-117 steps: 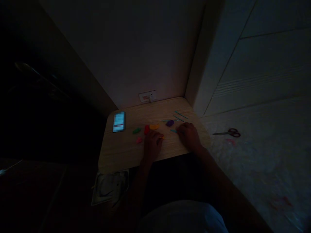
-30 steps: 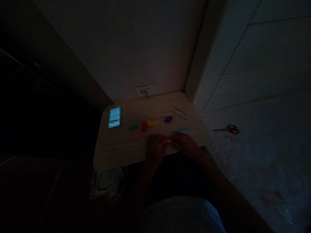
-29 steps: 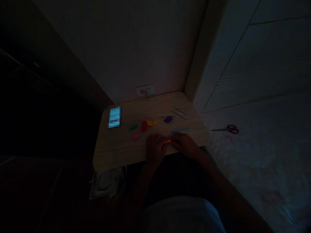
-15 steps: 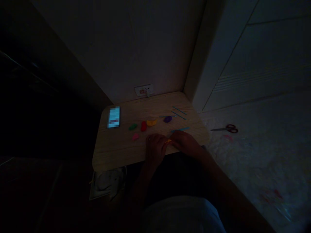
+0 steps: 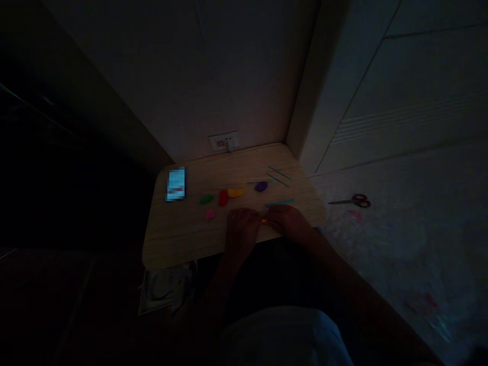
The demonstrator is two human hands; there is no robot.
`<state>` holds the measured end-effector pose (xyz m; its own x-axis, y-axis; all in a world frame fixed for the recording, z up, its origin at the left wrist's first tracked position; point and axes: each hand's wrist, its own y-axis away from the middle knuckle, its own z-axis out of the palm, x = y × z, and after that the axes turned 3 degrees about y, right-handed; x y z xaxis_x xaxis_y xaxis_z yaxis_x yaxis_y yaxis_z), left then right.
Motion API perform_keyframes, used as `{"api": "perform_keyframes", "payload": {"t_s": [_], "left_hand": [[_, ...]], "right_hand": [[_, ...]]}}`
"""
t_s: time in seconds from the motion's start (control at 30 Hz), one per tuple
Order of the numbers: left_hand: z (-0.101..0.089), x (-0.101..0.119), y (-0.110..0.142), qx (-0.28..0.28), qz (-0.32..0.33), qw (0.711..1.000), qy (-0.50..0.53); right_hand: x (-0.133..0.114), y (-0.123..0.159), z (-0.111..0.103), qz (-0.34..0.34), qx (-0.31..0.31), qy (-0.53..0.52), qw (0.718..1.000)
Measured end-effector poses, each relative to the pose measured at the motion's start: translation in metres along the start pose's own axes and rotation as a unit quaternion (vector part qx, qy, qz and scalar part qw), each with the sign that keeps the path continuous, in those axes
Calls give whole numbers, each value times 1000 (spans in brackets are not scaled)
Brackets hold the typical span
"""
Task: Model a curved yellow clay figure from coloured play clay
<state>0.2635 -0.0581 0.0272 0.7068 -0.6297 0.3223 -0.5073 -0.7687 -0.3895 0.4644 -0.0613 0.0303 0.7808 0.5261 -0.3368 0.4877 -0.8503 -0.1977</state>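
Observation:
Between my two hands, near the front edge of the small wooden table (image 5: 168, 239), is a small piece of orange modelling clay (image 5: 264, 220). My left hand (image 5: 243, 224) pinches it from the left, fingers curled. From the other side my right hand (image 5: 285, 221) closes on it with its fingertips. Just beyond my hands lie a yellow lump of clay (image 5: 235, 192), a red lump (image 5: 223, 197) and a purple lump (image 5: 261, 186). Farther left are a green lump (image 5: 207, 199) and a pink lump (image 5: 210, 214). A blue stick-like tool (image 5: 281, 202) rests behind my right hand.
Thin blue sticks (image 5: 278, 179) lie at the table's back right. A lit phone (image 5: 176, 184) is at the left. Scissors (image 5: 357, 201) lie to the right on a pale crinkled sheet (image 5: 381, 254). A wall socket (image 5: 223, 141) holds a plug behind the table.
The whole view has shifted slightly, so everything sits a little farther left. Both hands stay together at the orange clay, of which less shows now.

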Motion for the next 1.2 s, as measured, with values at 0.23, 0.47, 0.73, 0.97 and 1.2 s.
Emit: {"api": "perform_keyframes", "payload": {"t_s": [0.23,0.47,0.73,0.97,1.2], "left_hand": [[0,2,1,-9,-2,1000,27],[-1,3,-5,2,16,1000,-7],[0,3,-2,4,-1,1000,-2],[3,5,-4,6,6,1000,13],[4,6,-6,4,16,1000,-16]], "right_hand": [[3,5,6,22,3,37,999],[2,4,8,18,6,31,999],[3,10,-1,28,37,0,999],[3,10,3,14,36,21,999],[2,9,6,23,29,38,999]]}}
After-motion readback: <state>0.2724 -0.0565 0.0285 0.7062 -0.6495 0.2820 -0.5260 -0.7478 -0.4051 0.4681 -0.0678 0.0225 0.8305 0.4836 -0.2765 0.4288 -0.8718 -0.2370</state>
